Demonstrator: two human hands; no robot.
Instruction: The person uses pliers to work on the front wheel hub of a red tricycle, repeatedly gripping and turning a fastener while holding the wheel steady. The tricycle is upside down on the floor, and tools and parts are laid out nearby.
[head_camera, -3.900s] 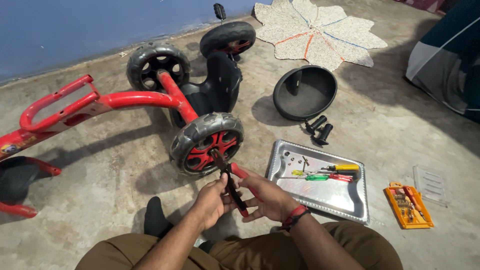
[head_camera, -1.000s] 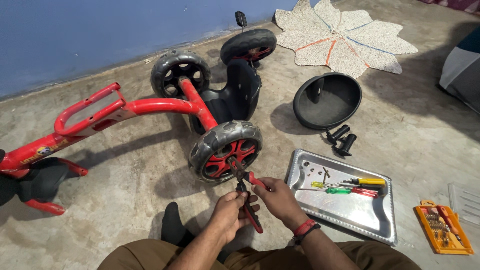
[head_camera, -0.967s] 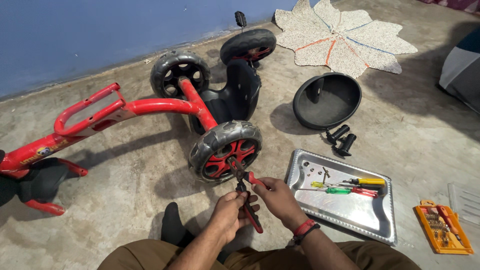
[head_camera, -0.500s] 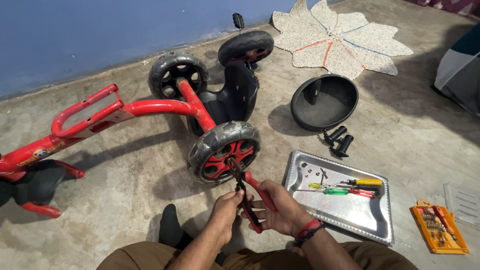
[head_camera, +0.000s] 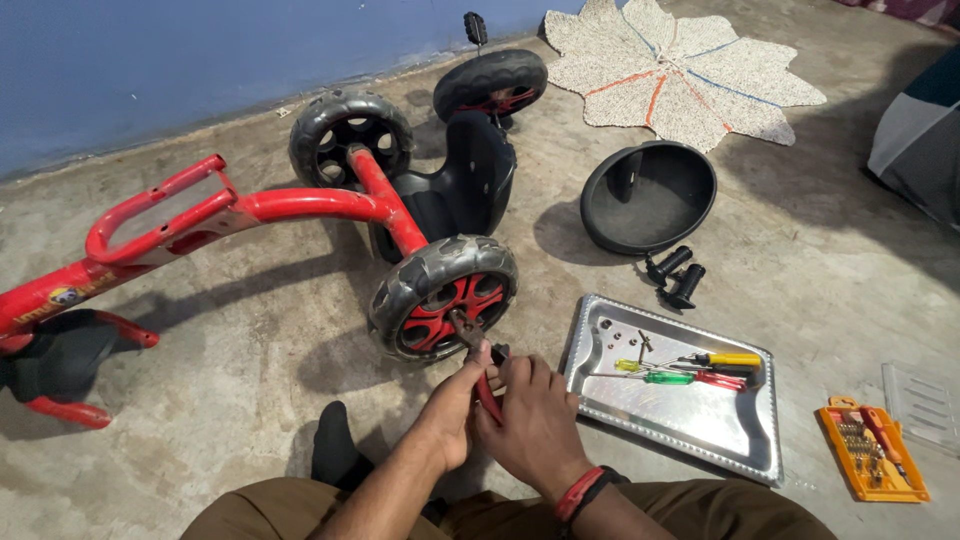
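Note:
A red children's tricycle (head_camera: 300, 205) lies on its side on the concrete floor. Its nearest wheel (head_camera: 443, 297), black tyre with red spokes, faces me. Both hands grip a pair of red-handled pliers (head_camera: 478, 365) whose jaws sit at the wheel's hub. My left hand (head_camera: 458, 405) wraps the handles from the left. My right hand (head_camera: 533, 425), with a red and black wristband, closes over them from the right.
A metal tray (head_camera: 690, 440) with screwdrivers and small parts lies to the right. Beyond it are an orange bit case (head_camera: 872, 448), two black handle grips (head_camera: 675, 275), a black bowl-shaped part (head_camera: 648, 195), a woven mat (head_camera: 680, 70) and a blue wall (head_camera: 200, 50).
The view has shifted slightly. Both hands stay closed on the pliers at the wheel hub, and the grip has tightened a little.

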